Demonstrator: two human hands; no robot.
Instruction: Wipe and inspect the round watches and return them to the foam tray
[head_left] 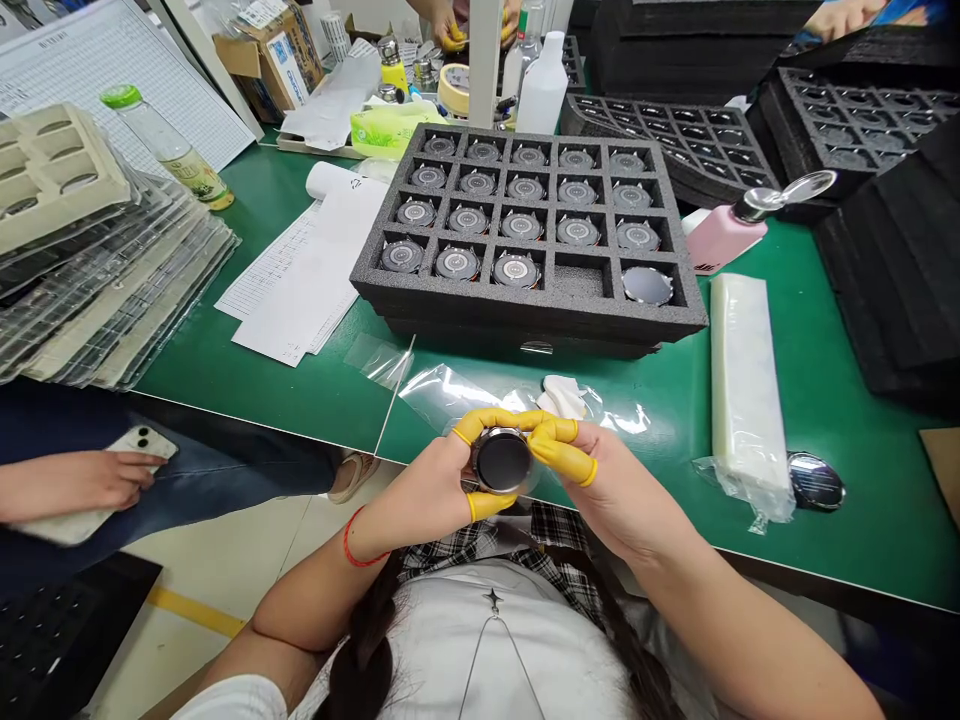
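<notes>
My left hand (441, 485) grips a round watch case (502, 462) with a dark face and a silver rim, in front of my body near the table edge. Yellow finger cots cover several of my fingertips. At the upper right of the rim, the thumb and fingers of my right hand (581, 465) are closed against the watch case; whether they also pinch something small cannot be made out. Just beyond my hands lie a clear plastic sheet (457, 395) and a crumpled white cloth (561, 397). A black foam tray (465, 292) of watch cases stands past them, bare foam showing in one front compartment.
Stacked plastic trays (112, 300) and papers (289, 300) lie left. To the right are a pink pump bottle (726, 240), a wrapped white pack (750, 370) and a dark oval object (816, 480). Bottles and more foam trays (675, 140) stand behind. Someone's hand (112, 480) holds a phone at left.
</notes>
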